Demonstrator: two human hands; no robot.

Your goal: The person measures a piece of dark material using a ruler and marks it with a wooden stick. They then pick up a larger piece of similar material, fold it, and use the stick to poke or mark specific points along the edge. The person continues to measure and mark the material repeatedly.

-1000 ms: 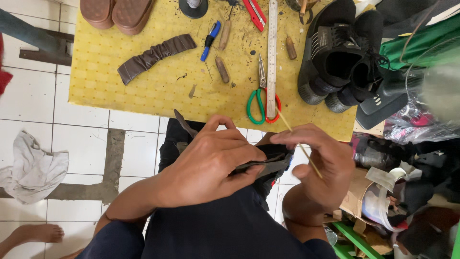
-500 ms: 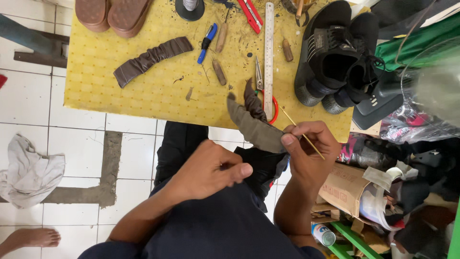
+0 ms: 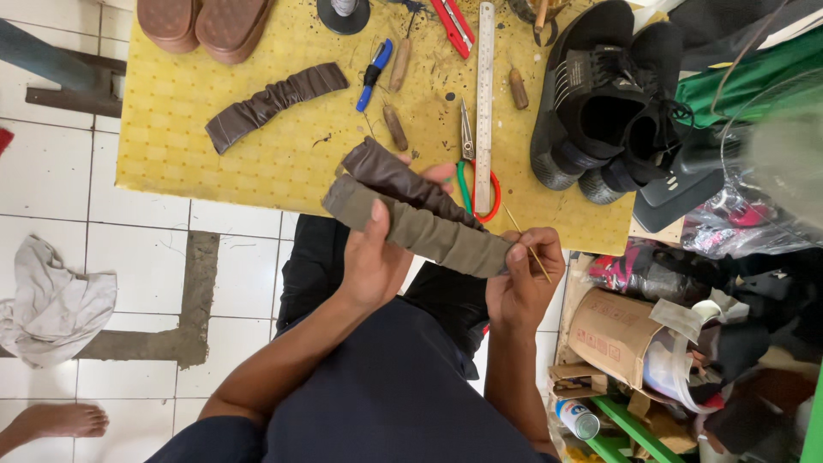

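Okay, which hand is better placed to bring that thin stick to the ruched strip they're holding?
Probably the right hand: it already pinches the thin stick at the ruched strip's near end. The left hand is wrapped around the strip's middle, supporting it.

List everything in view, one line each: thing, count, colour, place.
ruched strap: 1, olive and dark brown, held in both hands
second strap: 1, dark brown, on mat
mat: 1, yellow, on floor
sandals: 2, brown, mat's top left
ruler: 1, metal, on mat
scissors: 1, green and red handles, beside ruler
shoes: 2, black, right of mat
rag: 1, grey, on tiles
cardboard box: 1, brown, lower right
left hand: grips strap
right hand: pinches strap end, holds thin stick
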